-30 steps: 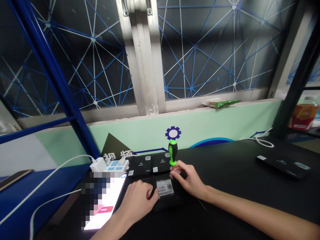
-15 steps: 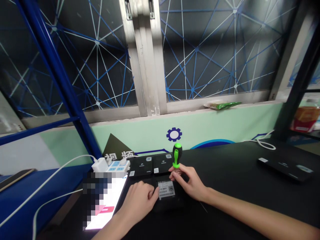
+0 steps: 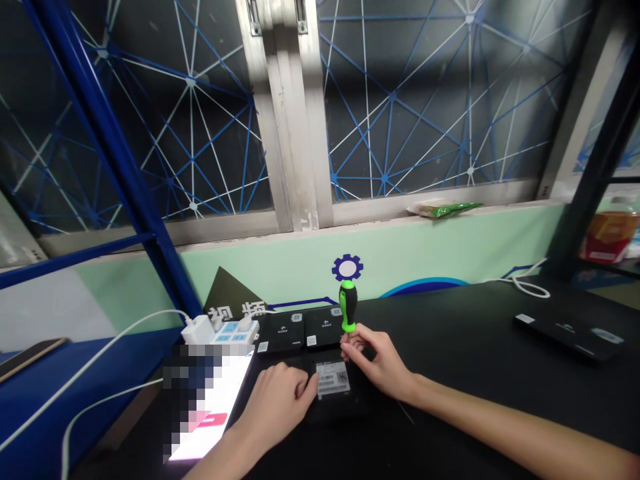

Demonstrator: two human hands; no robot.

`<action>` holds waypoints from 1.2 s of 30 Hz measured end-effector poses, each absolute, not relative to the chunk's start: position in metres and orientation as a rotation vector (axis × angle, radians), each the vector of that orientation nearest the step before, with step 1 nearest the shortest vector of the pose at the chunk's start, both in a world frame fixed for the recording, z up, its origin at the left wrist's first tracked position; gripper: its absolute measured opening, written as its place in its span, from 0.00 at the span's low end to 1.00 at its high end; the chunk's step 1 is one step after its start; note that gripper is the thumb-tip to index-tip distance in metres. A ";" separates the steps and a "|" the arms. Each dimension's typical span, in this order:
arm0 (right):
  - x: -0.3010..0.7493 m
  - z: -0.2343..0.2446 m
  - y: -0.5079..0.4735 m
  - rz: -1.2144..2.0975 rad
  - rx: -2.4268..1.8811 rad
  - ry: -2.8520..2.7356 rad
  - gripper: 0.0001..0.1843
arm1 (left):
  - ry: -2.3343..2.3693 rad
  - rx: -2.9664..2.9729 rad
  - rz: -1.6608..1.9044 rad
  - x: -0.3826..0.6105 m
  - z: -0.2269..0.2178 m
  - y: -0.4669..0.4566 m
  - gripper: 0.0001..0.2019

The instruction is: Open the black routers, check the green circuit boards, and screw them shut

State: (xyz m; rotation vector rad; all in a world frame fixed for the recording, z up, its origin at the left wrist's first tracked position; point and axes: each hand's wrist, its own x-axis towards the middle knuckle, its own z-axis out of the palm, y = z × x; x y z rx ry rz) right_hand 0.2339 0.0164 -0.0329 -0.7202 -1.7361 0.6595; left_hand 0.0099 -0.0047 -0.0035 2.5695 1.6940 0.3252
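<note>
A black box-like device (image 3: 345, 405) with a white printed label (image 3: 332, 378) lies on the black table. My left hand (image 3: 280, 400) is closed at its left edge, the thumb touching beside the label; the other fingers are curled and partly hidden. Over the far right corner of the device, my right hand (image 3: 373, 353) pinches a screwdriver (image 3: 349, 307) just below its green and black handle. The screwdriver stands nearly upright. Its tip is hidden by my fingers, so I cannot tell what it touches.
Two similar black devices (image 3: 281, 332) sit side by side behind. To the left are a lit screen (image 3: 220, 400), a power strip (image 3: 235, 331) and white cables (image 3: 100, 380). Another black device (image 3: 567, 337) lies on the right. A green packet (image 3: 445, 210) rests on the window ledge.
The screwdriver's handle has turned and leaned slightly left; its green stripe now faces left. My right fingers have shifted a little with it. The left hand holds its place.
</note>
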 end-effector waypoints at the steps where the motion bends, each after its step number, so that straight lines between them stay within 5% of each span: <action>1: 0.235 -0.032 0.015 0.667 -0.707 -1.744 0.11 | 1.692 2.566 0.323 0.010 -0.003 -0.005 0.25; 19: 0.236 -0.031 0.015 0.671 -0.681 -1.755 0.15 | 1.675 2.572 0.352 0.009 -0.004 -0.005 0.25; 36: 0.236 -0.032 0.015 0.644 -0.679 -1.753 0.08 | 1.676 2.568 0.362 0.008 -0.005 -0.005 0.25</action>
